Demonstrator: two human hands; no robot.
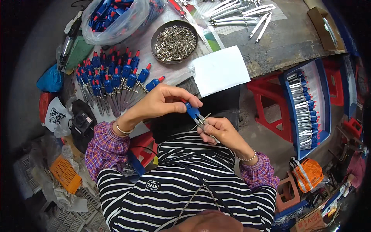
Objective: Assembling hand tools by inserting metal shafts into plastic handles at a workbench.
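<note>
A drawing compass [193, 111] with a blue head, red top and metal legs is held at a slant in front of my body. A thin rod crosses its legs. My left hand [166, 101] pinches the top of the head between thumb and fingers, hiding most of the red tip. Lower down, my right hand [220, 132] is closed around the metal legs, thumb near the crossing rod. Several similar compasses [112, 79] lie fanned out on the table beyond my left wrist. A round dish of small metal pins [174, 42] stands farther off.
A plastic bag [116, 36] of blue parts stands far left. White paper [221, 70] lies by the table's near edge, with silver legs [241, 19] beyond. At right, a blue tray [328, 116] of compasses rests beside red stools [270, 106]. An orange bag [311, 174] sits lower right.
</note>
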